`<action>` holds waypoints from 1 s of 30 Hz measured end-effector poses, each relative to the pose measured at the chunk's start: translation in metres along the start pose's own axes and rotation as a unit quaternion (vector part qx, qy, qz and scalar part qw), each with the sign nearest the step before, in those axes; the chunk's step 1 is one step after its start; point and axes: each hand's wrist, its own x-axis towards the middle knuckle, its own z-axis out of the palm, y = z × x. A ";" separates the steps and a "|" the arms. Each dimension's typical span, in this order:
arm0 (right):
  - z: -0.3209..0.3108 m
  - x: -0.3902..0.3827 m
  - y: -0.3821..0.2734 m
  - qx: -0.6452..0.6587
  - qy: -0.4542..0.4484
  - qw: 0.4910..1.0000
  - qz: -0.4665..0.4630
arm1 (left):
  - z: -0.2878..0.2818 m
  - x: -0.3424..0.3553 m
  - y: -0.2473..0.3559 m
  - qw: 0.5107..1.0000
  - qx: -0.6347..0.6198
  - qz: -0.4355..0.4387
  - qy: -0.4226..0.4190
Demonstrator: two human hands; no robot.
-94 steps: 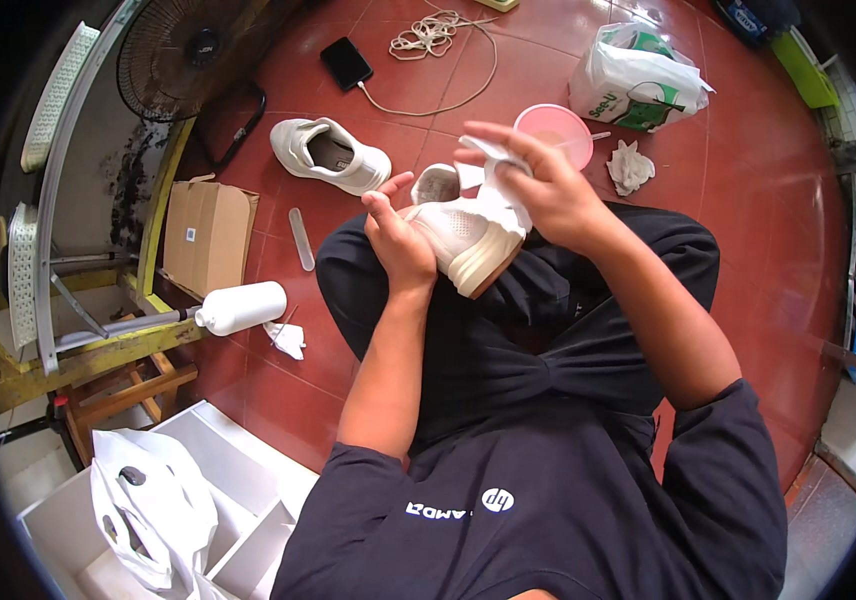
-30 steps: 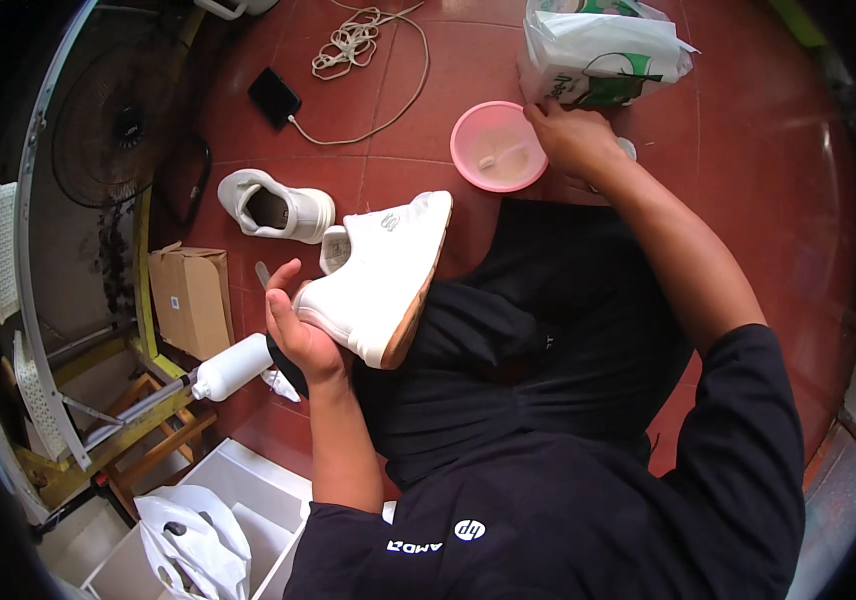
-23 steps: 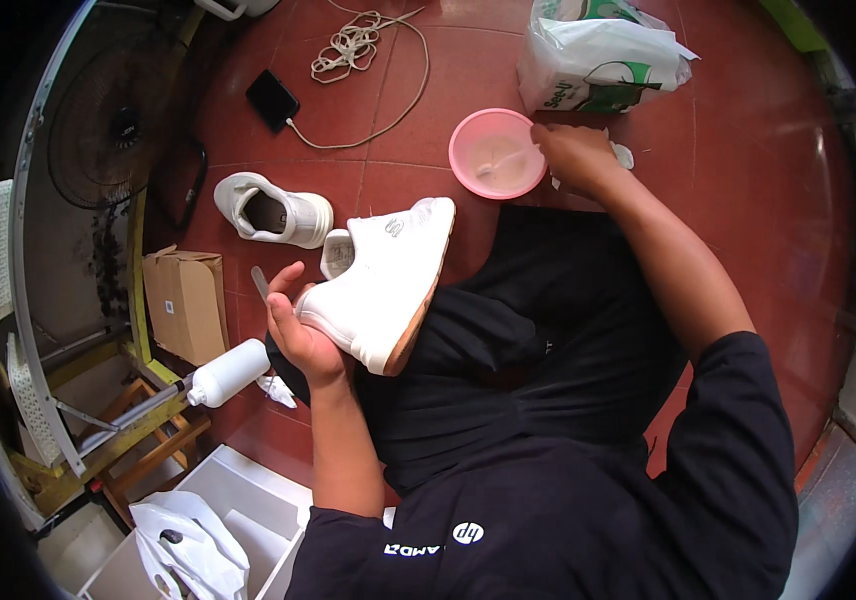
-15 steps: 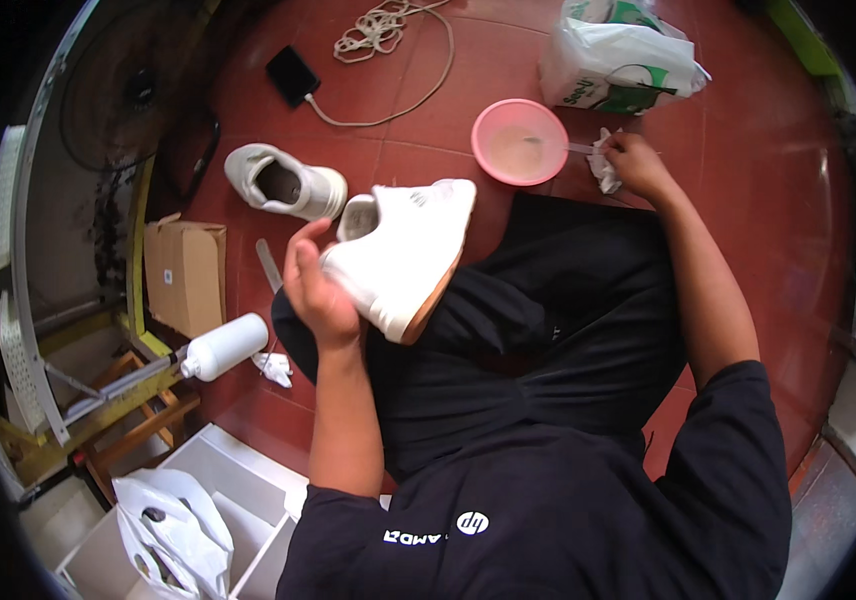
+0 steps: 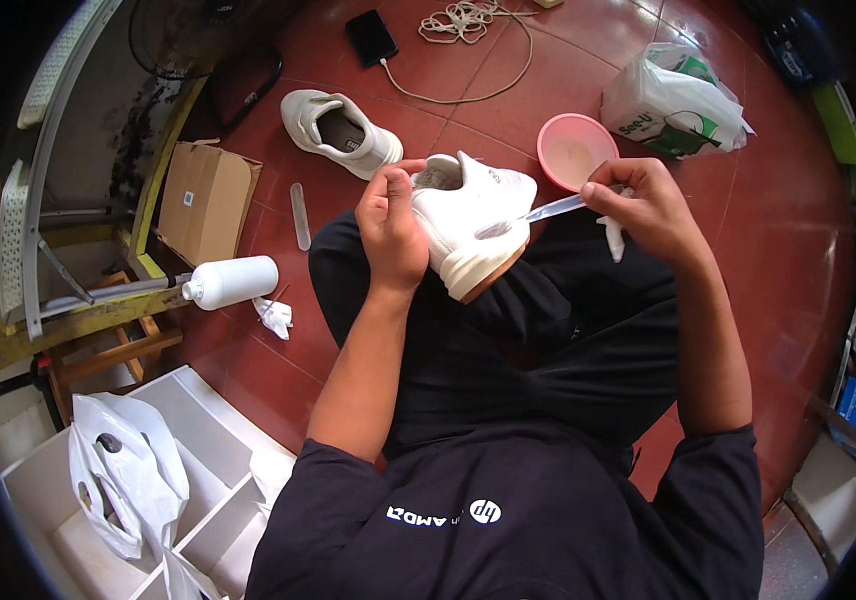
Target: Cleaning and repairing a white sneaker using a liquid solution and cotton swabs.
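A white sneaker (image 5: 468,215) with a tan-brown sole is raised over my lap, heel toward me. My left hand (image 5: 394,228) supports it at its left side, thumb up and some fingers hidden behind the shoe. In my right hand (image 5: 643,205) is a slim brush (image 5: 555,208) with a pale translucent handle, its head against the shoe's heel area. A crumpled white tissue (image 5: 613,238) hangs beneath the same hand. Beyond my right hand stands a pink bowl (image 5: 577,152) with cloudy liquid. The matching white sneaker (image 5: 342,133) rests on the floor at the far left.
To the left are a cardboard box (image 5: 206,199), a white bottle (image 5: 232,282) on its side, a flat clear strip (image 5: 300,216) and crumpled tissue (image 5: 273,317). Farther off lie a phone (image 5: 372,38) with its cable and a plastic bag (image 5: 673,105). A white divided bin (image 5: 213,500) stands near left.
My right hand has come from beside the bowl to the shoe, bringing the brush out of the bowl with the tissue. The shoe has turned slightly in my left hand; the view has shifted.
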 end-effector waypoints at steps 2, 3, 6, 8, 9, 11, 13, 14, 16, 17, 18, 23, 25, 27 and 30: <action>0.007 0.003 -0.015 -0.064 -0.001 0.998 -0.006 | -0.002 -0.001 0.000 1.000 0.009 -0.006 -0.002; 0.012 0.004 -0.023 -0.091 0.000 0.996 0.011 | -0.002 0.000 0.000 1.000 0.020 -0.013 -0.008; 0.017 0.010 -0.020 -0.092 0.009 0.996 -0.017 | 0.001 0.000 0.001 1.000 0.016 0.014 -0.002; 0.015 0.012 -0.020 -0.110 0.009 0.993 -0.030 | -0.001 0.000 0.000 1.000 0.016 0.012 -0.005; 0.015 0.013 -0.022 -0.126 0.010 0.991 -0.042 | -0.001 0.000 0.000 1.000 0.018 0.009 -0.011; 0.018 0.014 -0.029 -0.127 -0.010 0.992 -0.017 | 0.002 0.000 0.001 1.000 0.012 0.015 -0.002; 0.015 0.018 -0.027 -0.131 -0.012 0.991 -0.014 | 0.002 0.000 0.002 1.000 0.008 0.022 0.007; 0.017 0.017 -0.026 -0.131 -0.012 0.991 -0.005 | 0.001 0.000 0.001 1.000 0.012 0.016 0.000; 0.016 0.017 -0.022 -0.132 -0.012 0.991 0.005 | 0.001 -0.001 0.001 1.000 0.015 0.009 -0.008; 0.012 0.020 -0.017 -0.095 -0.012 0.995 0.007 | 0.003 0.000 0.002 1.000 0.011 0.014 -0.006; 0.011 0.023 -0.020 -0.058 -0.013 0.998 0.007 | 0.003 0.000 0.003 1.000 0.008 0.019 -0.003; 0.010 0.025 -0.021 -0.086 0.007 0.996 0.004 | 0.003 0.000 0.001 0.999 0.031 0.019 -0.004; 0.013 0.027 -0.022 -0.123 -0.006 0.992 -0.011 | 0.002 0.000 0.000 0.999 0.030 0.031 0.004; 0.011 0.028 -0.022 -0.113 -0.009 0.994 0.002 | -0.001 0.000 -0.001 0.998 0.051 0.032 0.000; 0.015 0.028 -0.025 -0.175 -0.019 0.984 -0.032 | -0.002 0.000 0.000 0.999 0.045 0.022 -0.005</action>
